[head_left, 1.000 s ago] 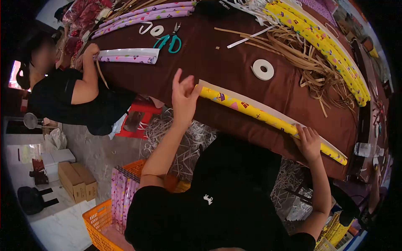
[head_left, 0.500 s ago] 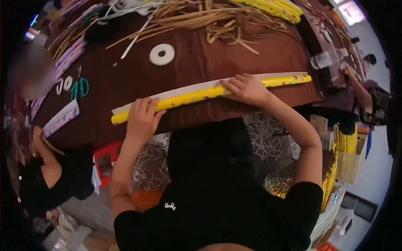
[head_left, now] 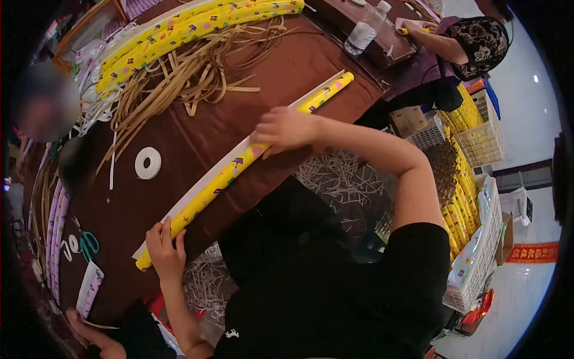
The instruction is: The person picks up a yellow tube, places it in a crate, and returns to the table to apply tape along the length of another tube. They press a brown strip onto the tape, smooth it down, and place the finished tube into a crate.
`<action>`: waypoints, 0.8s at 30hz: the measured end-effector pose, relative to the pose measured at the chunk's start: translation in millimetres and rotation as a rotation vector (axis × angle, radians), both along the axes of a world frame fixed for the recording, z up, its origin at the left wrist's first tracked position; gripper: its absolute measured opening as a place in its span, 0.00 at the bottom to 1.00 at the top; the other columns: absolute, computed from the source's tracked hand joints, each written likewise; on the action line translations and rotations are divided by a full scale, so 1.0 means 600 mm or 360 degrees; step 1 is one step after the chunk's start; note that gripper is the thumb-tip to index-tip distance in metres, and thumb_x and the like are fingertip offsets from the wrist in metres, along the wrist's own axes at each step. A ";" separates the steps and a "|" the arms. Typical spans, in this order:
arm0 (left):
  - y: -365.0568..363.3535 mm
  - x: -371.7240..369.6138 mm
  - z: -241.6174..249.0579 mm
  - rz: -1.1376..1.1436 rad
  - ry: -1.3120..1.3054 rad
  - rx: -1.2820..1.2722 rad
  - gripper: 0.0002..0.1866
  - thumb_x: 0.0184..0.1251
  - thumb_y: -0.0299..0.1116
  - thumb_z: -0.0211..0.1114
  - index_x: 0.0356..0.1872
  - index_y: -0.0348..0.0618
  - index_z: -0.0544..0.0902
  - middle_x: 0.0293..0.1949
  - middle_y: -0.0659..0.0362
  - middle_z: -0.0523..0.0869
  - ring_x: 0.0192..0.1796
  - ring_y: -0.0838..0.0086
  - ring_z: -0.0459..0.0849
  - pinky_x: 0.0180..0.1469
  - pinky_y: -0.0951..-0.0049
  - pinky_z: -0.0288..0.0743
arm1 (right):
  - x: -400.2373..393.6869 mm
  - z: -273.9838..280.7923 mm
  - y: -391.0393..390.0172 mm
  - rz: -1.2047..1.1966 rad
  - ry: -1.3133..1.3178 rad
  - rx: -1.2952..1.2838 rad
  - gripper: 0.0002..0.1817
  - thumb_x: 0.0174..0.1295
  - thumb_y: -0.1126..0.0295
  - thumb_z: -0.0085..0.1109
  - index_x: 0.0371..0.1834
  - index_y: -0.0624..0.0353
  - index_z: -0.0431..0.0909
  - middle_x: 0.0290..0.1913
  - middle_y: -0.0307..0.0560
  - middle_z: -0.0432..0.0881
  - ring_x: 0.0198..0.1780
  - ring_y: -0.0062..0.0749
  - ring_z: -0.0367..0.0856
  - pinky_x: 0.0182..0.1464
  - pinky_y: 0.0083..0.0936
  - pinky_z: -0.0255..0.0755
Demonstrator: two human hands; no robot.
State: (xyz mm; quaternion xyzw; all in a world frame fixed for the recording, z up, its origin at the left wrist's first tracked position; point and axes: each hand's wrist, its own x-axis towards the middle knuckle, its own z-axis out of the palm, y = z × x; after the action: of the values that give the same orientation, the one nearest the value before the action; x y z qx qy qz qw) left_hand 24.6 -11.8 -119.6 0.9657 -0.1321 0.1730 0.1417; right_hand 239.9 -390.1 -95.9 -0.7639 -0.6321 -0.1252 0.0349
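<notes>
A long roll of yellow patterned wrapping paper (head_left: 218,181), with a white edge strip unrolled along its far side, lies slantwise across the brown-covered table. Around its lower left end my left hand (head_left: 165,251) is closed, fingers over the top and thumb on the near side. Farther up the roll, my right hand (head_left: 287,130) grips it near the middle, fingers bent over it and slightly blurred. The part of the roll under each palm is hidden.
A white tape roll (head_left: 147,163) lies left of the paper. Beyond are brown strips (head_left: 179,81) and finished yellow rolls (head_left: 197,27). Scissors (head_left: 89,242) lie at left, a plastic bottle (head_left: 366,30) at the far right. Co-workers' arms (head_left: 439,45) show at both sides.
The view has turned, so the roll now slants up to the right. My right hand has moved along the roll toward its middle; my left hand stays near the left end.
</notes>
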 end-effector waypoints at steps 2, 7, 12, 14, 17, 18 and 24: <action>0.001 -0.001 -0.004 0.0008 -0.0023 0.0006 0.24 0.57 0.27 0.71 0.56 0.36 0.77 0.46 0.49 0.76 0.45 0.54 0.76 0.48 0.57 0.71 | 0.035 0.023 -0.080 -0.0132 -0.0072 -0.0154 0.25 0.58 0.43 0.61 0.42 0.54 0.76 0.38 0.41 0.76 0.39 0.38 0.77 0.38 0.34 0.73; -0.004 0.005 0.004 -0.0009 -0.0108 0.0035 0.25 0.55 0.29 0.73 0.55 0.37 0.78 0.44 0.50 0.77 0.44 0.55 0.77 0.46 0.59 0.72 | 0.074 0.005 -0.185 -0.0447 0.0004 -0.0213 0.29 0.52 0.43 0.65 0.38 0.59 0.74 0.37 0.46 0.77 0.41 0.45 0.78 0.43 0.38 0.72; -0.003 0.004 0.015 -0.0004 -0.0035 -0.0055 0.26 0.54 0.33 0.74 0.55 0.35 0.78 0.43 0.51 0.78 0.42 0.56 0.77 0.44 0.60 0.73 | 0.083 -0.010 -0.197 -0.0472 -0.0103 -0.0258 0.31 0.50 0.41 0.67 0.37 0.60 0.73 0.34 0.48 0.76 0.37 0.45 0.78 0.41 0.39 0.74; 0.003 0.007 0.017 -0.0043 -0.0044 -0.0108 0.28 0.56 0.37 0.72 0.57 0.36 0.78 0.42 0.51 0.78 0.42 0.56 0.78 0.45 0.61 0.74 | 0.086 -0.020 -0.202 -0.0309 -0.0309 -0.0081 0.31 0.50 0.42 0.66 0.38 0.61 0.73 0.36 0.50 0.78 0.39 0.48 0.78 0.40 0.40 0.74; 0.009 0.005 0.018 -0.0047 0.0000 -0.0100 0.29 0.58 0.38 0.73 0.59 0.34 0.77 0.42 0.49 0.79 0.43 0.56 0.78 0.46 0.59 0.75 | 0.104 -0.052 -0.228 -0.0424 -0.0199 -0.0179 0.36 0.47 0.38 0.66 0.41 0.64 0.75 0.37 0.53 0.78 0.40 0.50 0.78 0.42 0.44 0.72; 0.005 0.003 0.024 -0.0021 -0.0022 -0.0069 0.27 0.57 0.38 0.71 0.56 0.35 0.77 0.43 0.52 0.78 0.43 0.59 0.77 0.48 0.63 0.75 | 0.088 -0.024 -0.203 -0.0560 -0.0027 -0.0255 0.37 0.47 0.36 0.65 0.40 0.63 0.76 0.37 0.54 0.78 0.40 0.50 0.78 0.43 0.44 0.72; 0.002 0.001 0.018 0.0006 -0.0068 -0.0068 0.23 0.57 0.39 0.71 0.51 0.37 0.78 0.43 0.54 0.78 0.43 0.61 0.77 0.47 0.65 0.75 | 0.009 0.103 0.028 -0.0538 0.0208 0.0181 0.31 0.57 0.47 0.64 0.53 0.63 0.76 0.42 0.57 0.80 0.45 0.56 0.77 0.48 0.48 0.72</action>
State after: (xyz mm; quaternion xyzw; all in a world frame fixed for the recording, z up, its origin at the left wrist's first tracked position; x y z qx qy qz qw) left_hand 25.4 -10.9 -109.1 0.9588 -0.1295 0.1967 0.1591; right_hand 245.0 -373.5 -34.2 -0.8626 -0.4830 -0.1150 0.0975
